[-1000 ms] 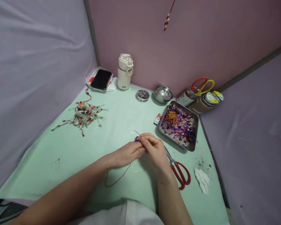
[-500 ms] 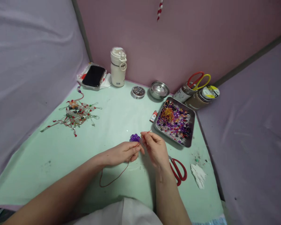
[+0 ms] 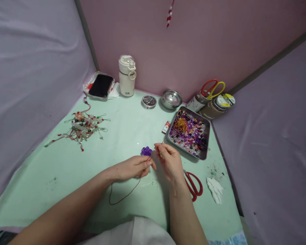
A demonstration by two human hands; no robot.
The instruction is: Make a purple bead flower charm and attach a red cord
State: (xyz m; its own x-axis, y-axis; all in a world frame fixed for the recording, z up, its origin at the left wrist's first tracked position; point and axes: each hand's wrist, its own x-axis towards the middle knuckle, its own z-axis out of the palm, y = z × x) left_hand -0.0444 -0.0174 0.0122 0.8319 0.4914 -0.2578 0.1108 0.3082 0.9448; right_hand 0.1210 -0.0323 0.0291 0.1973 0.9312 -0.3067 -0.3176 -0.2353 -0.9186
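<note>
A cluster of purple beads (image 3: 146, 151) shows just beyond the fingers of my left hand (image 3: 139, 166), which pinches the red cord at the beadwork. From under that hand a loop of red cord (image 3: 124, 198) hangs down onto the table. My right hand (image 3: 169, 160) is raised close by on the right, thumb and forefinger pinched together on another part of the red cord, a short tip of which sticks out above. Red-handled scissors (image 3: 194, 185) lie beside my right forearm, their blades partly hidden by it.
A metal tray of mixed beads (image 3: 190, 132) stands to the right, a small red-and-white box (image 3: 165, 127) beside it. Behind are a steel bowl (image 3: 171, 99), round tin (image 3: 149, 101), bottle (image 3: 127, 76) and phone (image 3: 101, 85). Finished beadwork (image 3: 85, 127) lies left; crumpled tissue (image 3: 215, 190) lies right.
The view has shifted slightly. Both hands keep their pinches on the red cord, and the purple bead cluster stays at my left fingers, with little other movement.
</note>
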